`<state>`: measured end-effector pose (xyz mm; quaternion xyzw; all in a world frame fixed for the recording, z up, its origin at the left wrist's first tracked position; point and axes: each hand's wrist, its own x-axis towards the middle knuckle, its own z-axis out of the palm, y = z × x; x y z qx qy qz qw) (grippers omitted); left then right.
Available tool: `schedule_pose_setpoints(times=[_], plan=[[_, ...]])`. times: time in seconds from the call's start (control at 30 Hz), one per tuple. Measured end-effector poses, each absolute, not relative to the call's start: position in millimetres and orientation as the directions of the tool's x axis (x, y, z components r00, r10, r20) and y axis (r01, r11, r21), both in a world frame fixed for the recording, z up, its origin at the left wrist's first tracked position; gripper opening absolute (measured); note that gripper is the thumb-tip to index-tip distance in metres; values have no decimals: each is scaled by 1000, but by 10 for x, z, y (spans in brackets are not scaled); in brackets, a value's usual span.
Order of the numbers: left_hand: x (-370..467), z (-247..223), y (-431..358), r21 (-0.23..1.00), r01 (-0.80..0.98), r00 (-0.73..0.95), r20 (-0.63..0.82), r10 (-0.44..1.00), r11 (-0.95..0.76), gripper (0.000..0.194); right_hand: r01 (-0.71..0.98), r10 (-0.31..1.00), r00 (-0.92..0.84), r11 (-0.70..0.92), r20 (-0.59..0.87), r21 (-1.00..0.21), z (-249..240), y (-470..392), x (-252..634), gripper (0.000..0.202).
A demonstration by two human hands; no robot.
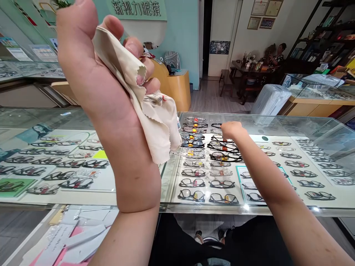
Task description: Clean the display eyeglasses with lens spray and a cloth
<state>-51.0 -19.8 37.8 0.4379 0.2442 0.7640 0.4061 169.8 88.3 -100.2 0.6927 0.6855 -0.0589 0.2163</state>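
Note:
My left hand [111, 85] is raised close to the camera, its fingers bent around a cream cleaning cloth [158, 122] with zigzag edges. The cloth hangs down over the palm side, with a small dark and red print on it. Farther off, my right hand [232, 130] is closed above the glass display case [191, 208]. Its fingertips are turned away, so what they hold, if anything, is hidden. A dark pair of eyeglasses [216, 125] shows just left of the right hand. Thick black-framed eyeglasses [225, 157] lie below it among rows of other frames.
Another display case section [105, 197] with more eyeglasses extends left. Papers and packets [69, 236] lie below it. A wrapped grey case [270, 101] stands behind, near a second counter [313, 107]. A person [279, 57] sits by a dark table [246, 70] at the back.

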Motion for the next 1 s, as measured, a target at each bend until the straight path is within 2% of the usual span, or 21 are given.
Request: schedule_pose_setpoints(times=[0.1,0.3,0.43,0.53,0.7,0.8,0.9,1.0], plan=[[-485,357,-215,646,-530,-280,478,832,-549,34,976,921,60,26,-384,215,-1092,946,1715,56],[-418,299,-285,608,-530,-257,548,796,-591,26,982,922,53,22,-384,187,-1154,979,1772,55],[-378,292,-284,602,-551,-237,551,801,-577,21,986,928,60,2,-367,167,-982,881,1794,47],[-354,279,-257,609,-526,-215,580,786,-593,20,991,953,43,-3,-301,131,-739,742,1872,38],[-253,235,-237,623,-480,-204,606,769,-617,22,1000,995,5,-2,-103,27,-282,390,2094,27],[-209,184,-207,663,-408,-174,618,766,-628,25,977,991,-10,39,137,-210,-94,154,2174,22],[-228,119,-137,740,-266,-71,624,779,-617,21,872,908,-47,241,416,-426,-32,-26,2176,21],[-268,66,-49,814,-19,80,580,811,-580,20,712,797,-103,476,595,-515,-51,-127,2138,23]])
